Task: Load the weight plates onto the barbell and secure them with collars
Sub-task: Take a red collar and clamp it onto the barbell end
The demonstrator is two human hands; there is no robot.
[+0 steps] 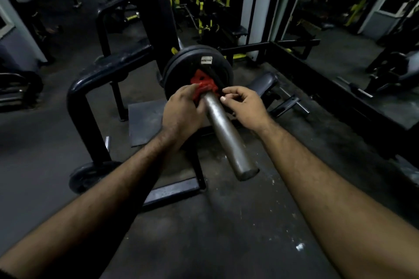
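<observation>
**Collar being fixed against the loaded plates**

Collar [202,85], red, sits on the barbell sleeve [229,133] against the black weight plates [199,63]. Left hand [181,112] grips its near side; right hand [246,103] pinches what seems, in dim light, its dark lever. Best done by pressing the collar flush to the plates, then closing the lever fully.

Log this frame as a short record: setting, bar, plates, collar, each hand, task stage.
setting: dim gym, black rack
bar: steel sleeve, end bare
plates: black plates on the sleeve
collar: red collar on the sleeve, by the plates
left hand: grips the collar
right hand: fingers pinching at the collar's side
stage: plates loaded, collar being fastened
</observation>
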